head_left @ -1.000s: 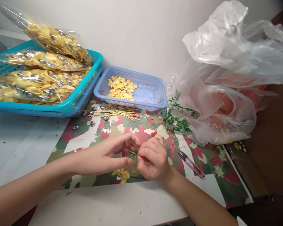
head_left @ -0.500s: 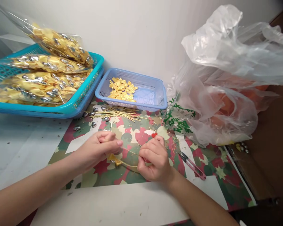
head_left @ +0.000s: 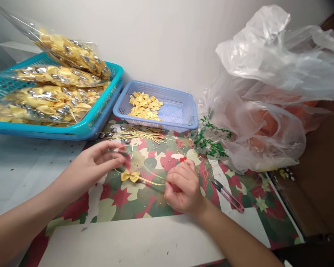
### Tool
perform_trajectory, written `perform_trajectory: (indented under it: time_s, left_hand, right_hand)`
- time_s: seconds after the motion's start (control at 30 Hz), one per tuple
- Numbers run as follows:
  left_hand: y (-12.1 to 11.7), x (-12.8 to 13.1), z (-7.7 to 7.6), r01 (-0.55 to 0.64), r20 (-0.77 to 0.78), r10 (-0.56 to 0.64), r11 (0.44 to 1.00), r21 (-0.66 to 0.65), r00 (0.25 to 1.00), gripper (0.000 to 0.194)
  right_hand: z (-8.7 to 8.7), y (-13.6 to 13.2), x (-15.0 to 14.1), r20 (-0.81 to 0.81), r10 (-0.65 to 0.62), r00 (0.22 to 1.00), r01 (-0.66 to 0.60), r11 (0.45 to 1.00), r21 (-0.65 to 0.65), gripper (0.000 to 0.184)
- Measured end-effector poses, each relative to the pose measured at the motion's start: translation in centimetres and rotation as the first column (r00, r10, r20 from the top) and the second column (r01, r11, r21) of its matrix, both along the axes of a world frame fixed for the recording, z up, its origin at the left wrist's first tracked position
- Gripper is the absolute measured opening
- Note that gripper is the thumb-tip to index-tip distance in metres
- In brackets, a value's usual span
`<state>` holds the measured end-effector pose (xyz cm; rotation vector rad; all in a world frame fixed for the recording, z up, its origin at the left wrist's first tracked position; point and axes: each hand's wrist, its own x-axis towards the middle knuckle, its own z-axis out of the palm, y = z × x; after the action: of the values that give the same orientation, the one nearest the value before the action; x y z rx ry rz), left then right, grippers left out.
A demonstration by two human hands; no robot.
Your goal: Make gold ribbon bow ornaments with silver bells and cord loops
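Note:
My right hand (head_left: 183, 187) is closed on thin gold cords (head_left: 153, 182), which run left from its fingers. On the cords, between my two hands, is a small yellow ribbon bow (head_left: 130, 176). To the upper left of the bow, my left hand (head_left: 100, 163) is open, thumb and fingers apart and blurred at the tips. One cord end reaches toward it, and I see nothing in its fingers. Behind that hand lie a bundle of gold cords (head_left: 149, 134) and several silver beads (head_left: 127, 141).
A blue basket (head_left: 180, 124) with small yellow bows stands at the back. Bags of bows (head_left: 48, 102) fill a teal basket (head_left: 86, 128) at left. Pink-handled thread snips (head_left: 229, 196) lie right of my right hand, below plastic bags (head_left: 267, 137). A white sheet (head_left: 133, 241) lies in front.
My left hand has let go of the cord and moved left, its fingers opening. The bow now shows fully. My right hand has stayed in nearly the same place, still gripping the cords.

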<state>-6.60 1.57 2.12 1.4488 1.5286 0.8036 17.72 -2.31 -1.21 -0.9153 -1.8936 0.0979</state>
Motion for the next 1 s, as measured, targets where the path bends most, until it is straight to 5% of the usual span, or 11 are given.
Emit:
perform_trajectory:
  time_s: [0.07, 0.13, 0.23, 0.3, 0.4, 0.6, 1.0]
  left_hand:
    - [-0.3, 0.7, 0.4, 0.088, -0.199, -0.033, 0.958, 0.273, 0.979, 0.044]
    - [-0.7, 1.6, 0.8, 0.315, -0.344, -0.160, 0.830, 0.460, 0.925, 0.044]
    - [-0.7, 3.3, 1.3, 0.684, -0.403, -0.553, 0.587, 0.433, 0.730, 0.041]
    - [-0.4, 4.4, 1.5, 0.775, -0.333, -0.702, 0.541, 0.327, 0.630, 0.035]
    - [0.5, 5.3, 1.7, 0.787, -0.227, -0.753, 0.592, 0.174, 0.617, 0.022]
    - [1.2, 5.6, 0.6, 0.747, -0.084, -0.745, 0.648, 0.145, 0.662, 0.033]
    - [1.8, 4.7, 0.7, 0.454, 0.160, -0.467, 0.884, 0.113, 0.869, 0.035]
  right_hand:
    - [0.0, 0.0, 0.0, 0.004, 0.009, 1.000, -0.009, 1.000, -0.002, 0.013]
    - [0.0, 0.0, 0.0, 0.009, 0.021, 1.000, -0.021, 1.000, -0.001, 0.013]
    - [0.1, -0.1, 0.0, 0.041, 0.005, 0.999, -0.005, 1.000, -0.012, 0.013]
    - [0.2, -0.1, 0.1, 0.062, -0.010, 0.998, 0.012, 1.000, -0.022, 0.013]
    - [0.3, -0.1, 0.1, 0.035, 0.001, 0.999, 0.000, 0.999, -0.032, 0.012]
    - [0.2, -0.1, 0.2, -0.015, -0.006, 1.000, 0.004, 0.994, -0.108, 0.011]
    - [0.3, -0.1, 0.0, -0.016, -0.007, 1.000, 0.006, 0.995, -0.099, 0.012]
